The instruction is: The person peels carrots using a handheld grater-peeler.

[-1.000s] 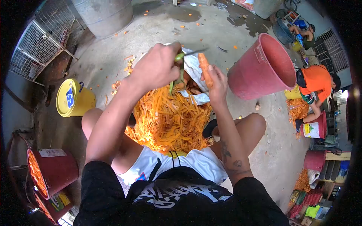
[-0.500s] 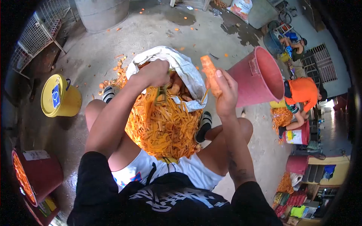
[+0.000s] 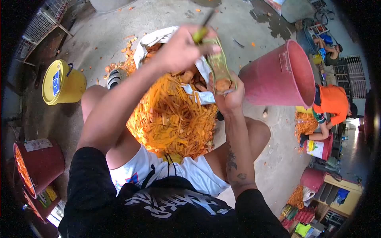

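A green-handled peeler point(image 3: 216, 55) is gripped in my left hand point(image 3: 184, 49), high over the white sack point(image 3: 154, 37), its frame reaching over to the carrot. The carrot point(image 3: 223, 84) is held in my right hand point(image 3: 231, 95), with its round end facing up; the fingers wrap around it and the peeler's frame partly covers it. Between my legs lies a large heap of orange peelings point(image 3: 170, 119). Whole carrots point(image 3: 186, 77) show in the sack's mouth behind the heap.
A pink bucket point(image 3: 266, 75) stands to the right, a lidded yellow bucket point(image 3: 63, 83) to the left. Dark red tubs point(image 3: 43, 162) with orange contents sit at the lower left. A person in orange point(image 3: 333, 103) bends beside peelings at the right; another person point(image 3: 331, 53) sits farther back.
My left hand has moved up and right with the peeler, from over the sack to the carrot. The carrot in my right hand has tilted, and my view has shifted slightly.
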Demonstrator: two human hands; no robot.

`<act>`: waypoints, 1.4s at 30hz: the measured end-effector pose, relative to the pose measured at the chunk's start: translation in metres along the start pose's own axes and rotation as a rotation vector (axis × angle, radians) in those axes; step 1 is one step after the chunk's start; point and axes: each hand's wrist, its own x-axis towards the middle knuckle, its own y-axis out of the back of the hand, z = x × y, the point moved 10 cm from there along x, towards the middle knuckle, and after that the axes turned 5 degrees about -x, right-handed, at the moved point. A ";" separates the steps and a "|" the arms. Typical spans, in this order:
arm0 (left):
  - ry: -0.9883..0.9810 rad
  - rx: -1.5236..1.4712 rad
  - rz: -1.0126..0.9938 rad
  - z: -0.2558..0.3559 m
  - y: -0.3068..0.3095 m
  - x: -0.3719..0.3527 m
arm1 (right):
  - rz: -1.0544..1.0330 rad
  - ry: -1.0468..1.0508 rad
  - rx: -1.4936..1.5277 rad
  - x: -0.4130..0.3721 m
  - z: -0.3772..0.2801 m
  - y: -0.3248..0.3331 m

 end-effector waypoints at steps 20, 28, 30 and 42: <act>-0.020 -0.037 0.169 0.017 0.005 -0.007 | 0.033 0.027 0.048 -0.017 -0.018 -0.010; 0.134 -0.053 0.437 -0.029 0.075 -0.001 | -0.221 -0.020 0.148 -0.014 -0.021 -0.038; -0.008 0.056 0.261 0.013 0.020 -0.015 | -0.138 -0.038 0.156 -0.015 -0.020 -0.035; -0.043 -0.028 0.285 0.014 0.022 -0.016 | -0.090 0.105 0.012 -0.018 -0.031 -0.029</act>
